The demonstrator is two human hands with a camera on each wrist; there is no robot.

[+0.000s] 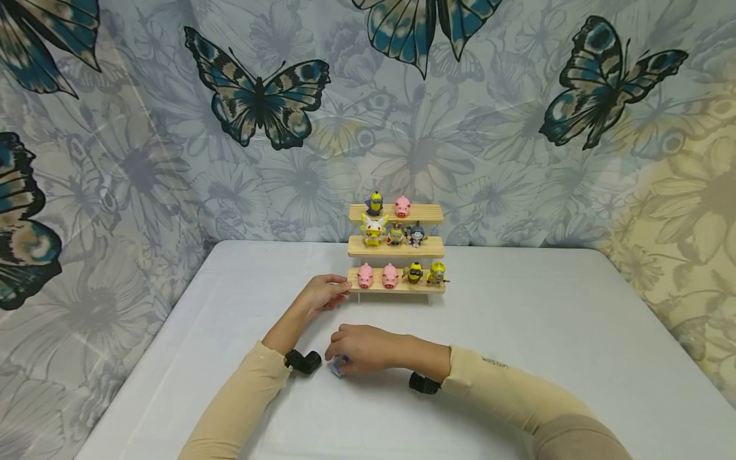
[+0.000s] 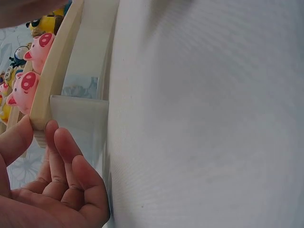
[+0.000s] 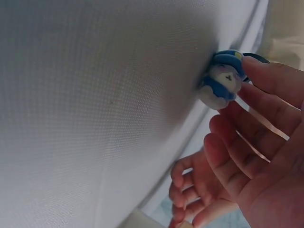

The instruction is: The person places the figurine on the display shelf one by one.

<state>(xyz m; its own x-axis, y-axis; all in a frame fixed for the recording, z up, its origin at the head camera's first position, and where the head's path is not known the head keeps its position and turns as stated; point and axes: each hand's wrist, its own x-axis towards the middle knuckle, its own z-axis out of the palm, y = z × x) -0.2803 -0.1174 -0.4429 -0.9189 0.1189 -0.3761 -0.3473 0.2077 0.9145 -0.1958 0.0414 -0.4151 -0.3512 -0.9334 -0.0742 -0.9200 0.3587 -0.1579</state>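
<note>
A three-tier wooden display shelf stands at the back of the table. Its bottom tier is pinched at the left front corner between the thumb and index finger of my left hand. Nearer the front, my right hand holds a small figurine between thumb and fingertips, low over the white tabletop. That figurine has a blue cap, a white face and a blue-and-white body. Two pink pig figurines sit on the bottom tier, close to my left fingers.
Beside the pigs on the bottom tier stand two yellow-and-dark figures. The middle tier carries a white-and-yellow figure and two others. On top are a yellow-and-purple figure and another pig. A butterfly-print cloth hangs behind the table.
</note>
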